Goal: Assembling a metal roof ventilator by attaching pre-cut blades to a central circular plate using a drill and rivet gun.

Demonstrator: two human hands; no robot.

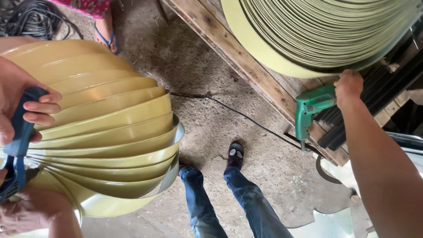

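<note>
Green power drill [313, 108] lying on its side at the wooden table's [229, 48] right edge, bit pointing down, gripped at the back.

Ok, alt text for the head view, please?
The right hand grips a green drill on a wooden bench, under a coil of yellow strips. The left hand holds a blue strap against a fan of yellow blades.
</note>
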